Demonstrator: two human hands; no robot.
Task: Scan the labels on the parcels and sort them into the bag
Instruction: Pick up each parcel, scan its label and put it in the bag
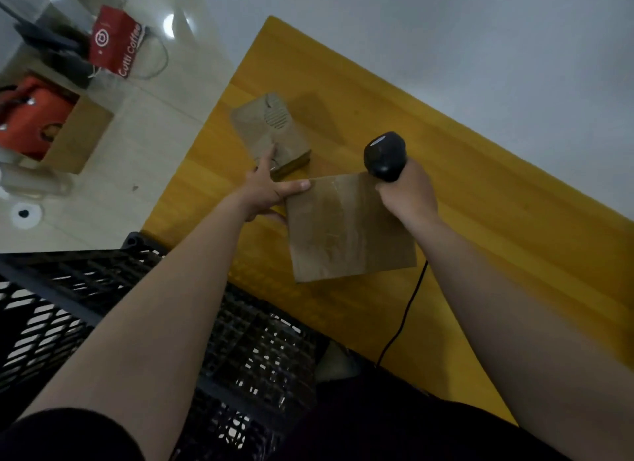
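Observation:
A flat brown cardboard parcel [346, 227] lies on the yellow table [497, 213]. My left hand [266, 189] grips its far left corner, thumb on top and fingers under the edge. My right hand [408, 193] holds a black barcode scanner [386, 155] by its handle above the parcel's far edge, with its black cable [404, 313] trailing toward me. A second brown parcel [271, 131] with a ribbed round patch lies farther back on the table, just beyond my left fingertips. No label shows on either parcel.
A black mesh crate [257, 351] stands below the table's near left edge. On the pale floor to the left are a red paper bag [115, 42], an open cardboard box [79, 134] holding an orange bag [31, 117], and a white tape roll [24, 214].

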